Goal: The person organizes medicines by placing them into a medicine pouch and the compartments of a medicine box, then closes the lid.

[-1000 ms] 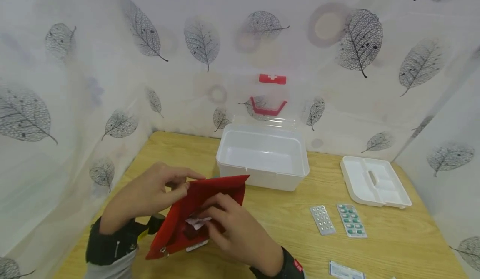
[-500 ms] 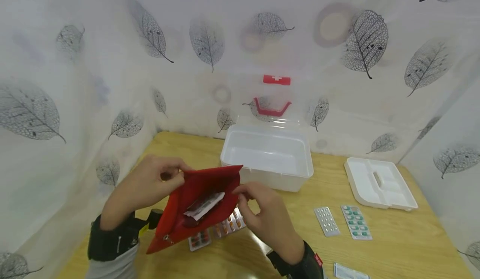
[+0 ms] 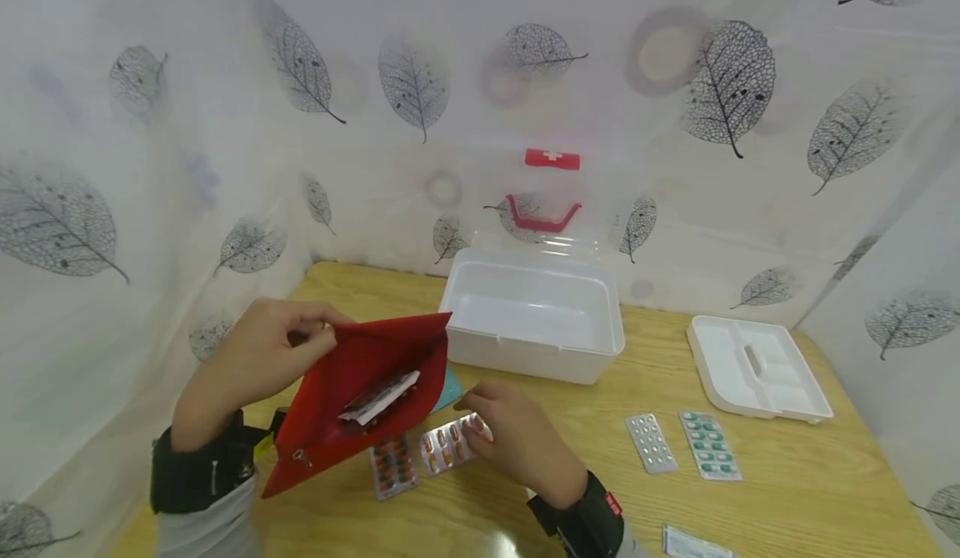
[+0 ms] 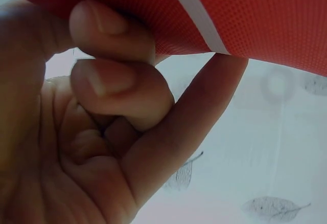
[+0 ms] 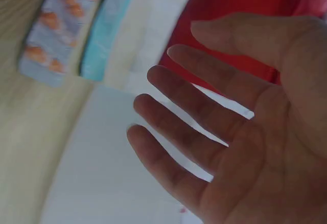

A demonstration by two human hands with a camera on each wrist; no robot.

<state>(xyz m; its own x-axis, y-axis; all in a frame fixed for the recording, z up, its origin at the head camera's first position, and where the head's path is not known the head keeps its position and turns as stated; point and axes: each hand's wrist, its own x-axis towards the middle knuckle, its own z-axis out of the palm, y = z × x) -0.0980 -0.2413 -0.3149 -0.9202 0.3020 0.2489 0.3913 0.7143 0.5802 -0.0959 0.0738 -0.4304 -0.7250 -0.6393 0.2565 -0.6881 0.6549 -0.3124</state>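
My left hand [image 3: 255, 354] pinches the upper edge of a red fabric pouch [image 3: 318, 383], whose mouth gapes toward me. Inside it lies a white-edged packet [image 3: 381, 398]. The left wrist view shows fingers against the pouch's white trim [image 4: 196, 14]. My right hand [image 3: 528, 441] hovers just right of the pouch, beside a blister pack of orange capsules [image 3: 442, 451]; its fingers are spread and hold nothing in the right wrist view. A second blister pack, with dark red capsules [image 3: 393, 468], lies partly under the pouch. Behind the pouch, a light-blue packet [image 3: 450, 389] shows only in part.
An open white box [image 3: 525, 356] with a clear lid and red handle [image 3: 543, 223] stands at the back. Its white divided tray [image 3: 731, 366] sits far right. Right of my hand lie a silver blister pack [image 3: 651, 443], a green-capsule pack [image 3: 711, 446] and a pale narrow packet [image 3: 696, 544].
My right hand has come out of the pouch and left its edge, leaving the white packet inside. My left hand has shifted the pouch left, uncovering more of the blister packs.
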